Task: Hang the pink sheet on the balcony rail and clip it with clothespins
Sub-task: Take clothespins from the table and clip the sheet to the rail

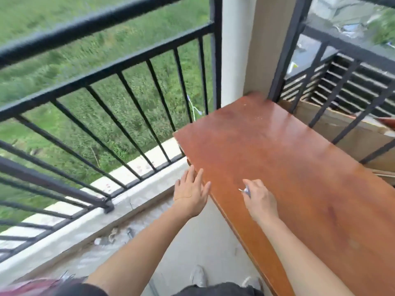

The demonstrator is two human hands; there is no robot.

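Observation:
The black balcony rail (102, 19) runs across the upper left, bare, with grass behind it. My left hand (191, 194) hovers with straight, spread fingers at the near left edge of a red-brown wooden table (277, 154). My right hand (260, 200) is over the tabletop, its fingers curled round a small grey-and-white thing (246, 190) that looks like a clothespin; most of it is hidden. A blurred strip of pink-red fabric (32, 284) shows at the bottom left corner, possibly the sheet.
A second black railing (342, 60) stands behind the table on the right, with a louvred panel and cardboard beyond it. A white pillar (235, 50) rises in the corner. A concrete kerb (89, 223) runs under the rail. My shoes (198, 275) stand on the grey floor.

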